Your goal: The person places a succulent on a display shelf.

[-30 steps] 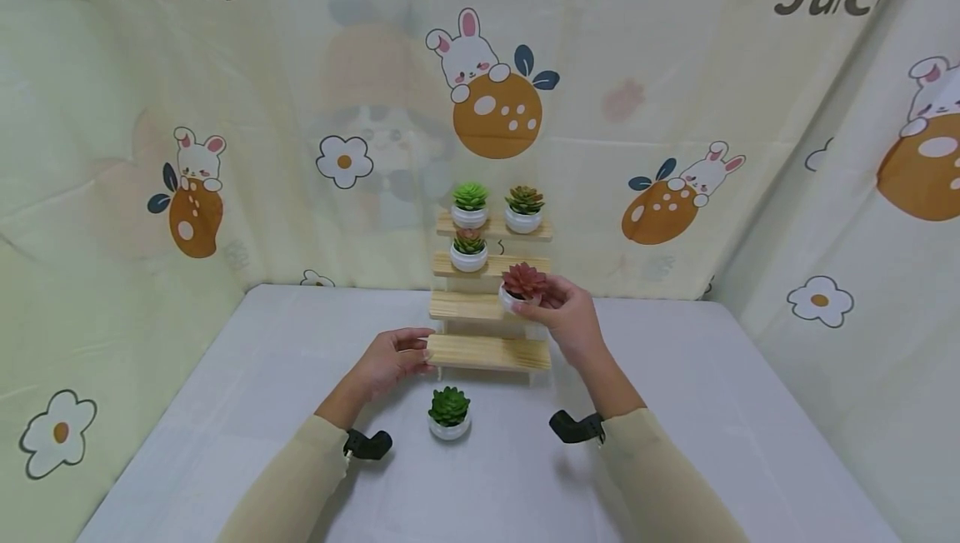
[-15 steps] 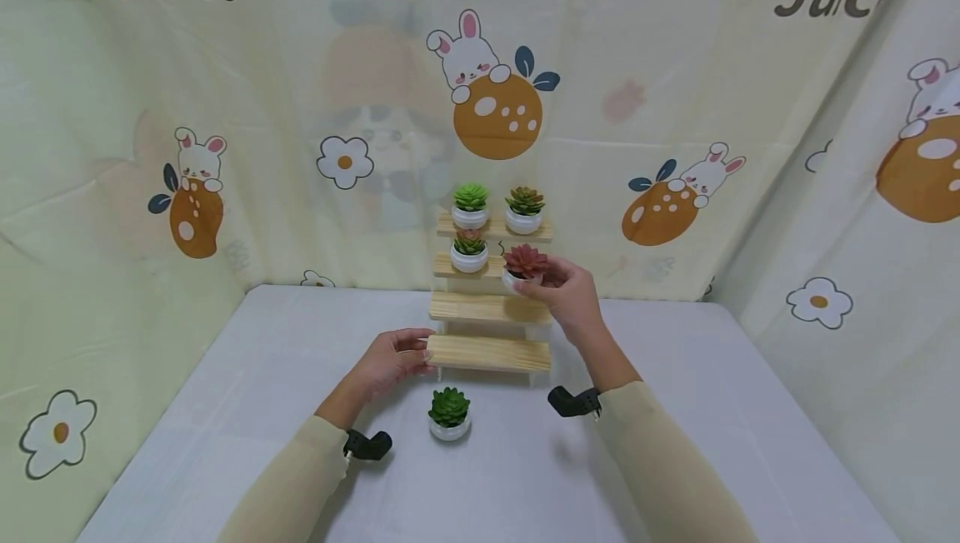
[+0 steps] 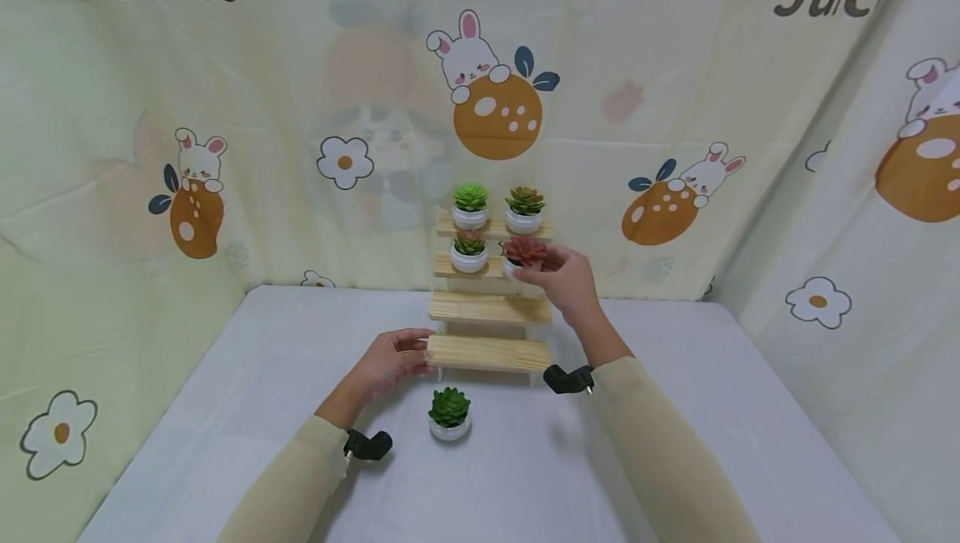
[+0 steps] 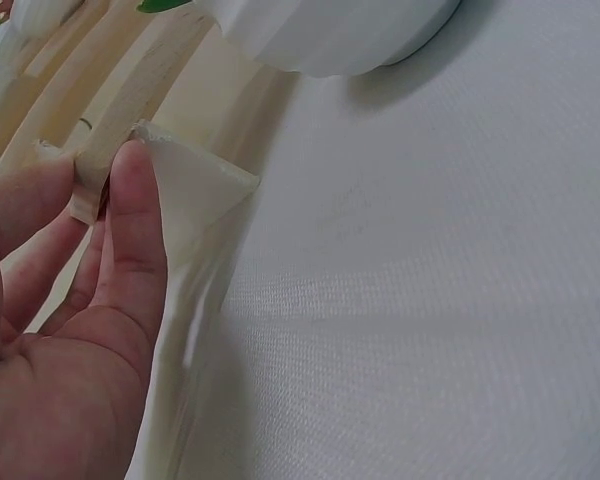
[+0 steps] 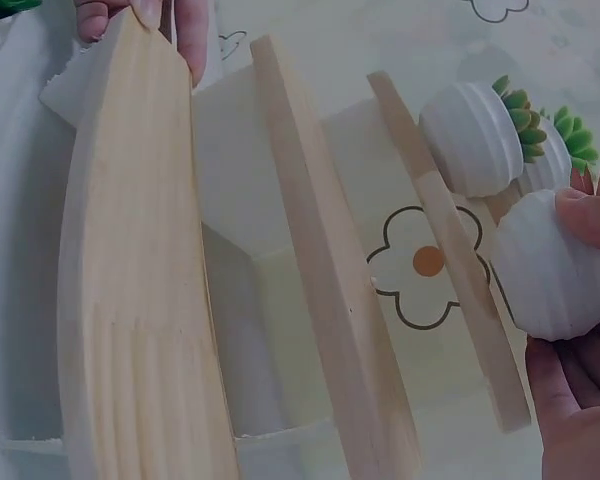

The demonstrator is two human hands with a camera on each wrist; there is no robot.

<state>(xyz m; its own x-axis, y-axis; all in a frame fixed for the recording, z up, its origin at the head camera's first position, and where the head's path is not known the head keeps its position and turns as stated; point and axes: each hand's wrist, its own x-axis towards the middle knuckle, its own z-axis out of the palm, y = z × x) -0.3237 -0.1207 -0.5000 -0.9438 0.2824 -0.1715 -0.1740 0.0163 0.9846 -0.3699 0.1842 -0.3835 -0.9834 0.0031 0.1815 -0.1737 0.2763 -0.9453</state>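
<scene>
A tiered wooden plant stand (image 3: 489, 352) has four... several pale boards stepping up toward the back. My left hand (image 3: 392, 362) pinches the left end of its lowest board (image 4: 130, 110) between thumb and fingers. With my right hand (image 3: 572, 285) I grip a red potted succulent (image 3: 523, 251) by its white pot (image 5: 555, 265), upright at the right end of the second board from the top. Whether the pot touches that board cannot be told. Left of it sits a green-and-reddish potted succulent (image 3: 468, 252). The top board bears a bright green succulent (image 3: 470, 206) and a brownish-green one (image 3: 524, 210).
A dark green potted succulent (image 3: 449, 415) stands on the white-covered table (image 3: 652, 418) in front of the stand. A printed curtain (image 3: 285, 93) hangs close behind the stand and along both sides. Black wrist cameras (image 3: 367, 445) project inward from both wrists.
My right hand has raised the red succulent from near the third board up and back to the second board from the top. My left hand stays in place.
</scene>
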